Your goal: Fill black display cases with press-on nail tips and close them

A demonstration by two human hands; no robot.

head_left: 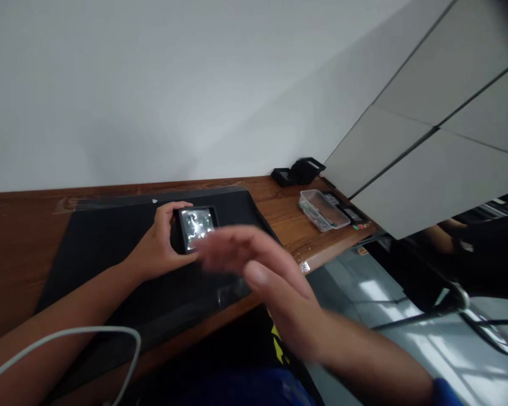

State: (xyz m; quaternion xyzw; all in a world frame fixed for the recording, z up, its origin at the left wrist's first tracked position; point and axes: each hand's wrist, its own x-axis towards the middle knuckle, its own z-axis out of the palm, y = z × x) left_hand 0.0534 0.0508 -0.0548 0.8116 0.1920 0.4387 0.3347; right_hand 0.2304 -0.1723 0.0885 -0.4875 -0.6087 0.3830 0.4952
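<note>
My left hand point(163, 242) grips a small black square box point(215, 212) by its left side, thumb along the near edge and fingers at the far edge. The box's top shows a shiny, silvery surface with bright reflections; what lies under it I cannot make out. Blurred by motion, my right hand point(262, 270) is open, with fingers stretched out and thumb apart. Its fingertips cover the box's near right corner in this view; whether they touch it I cannot tell. Beneath the box lies a black mat point(105, 242).
On the right of the wooden table point(271, 197) stand a clear plastic container point(322, 210) with small parts inside and black boxes point(307, 170) against the wall. A white cable point(88, 329) crosses above my left forearm. Beyond the table edge, another person's arm point(440, 237) shows.
</note>
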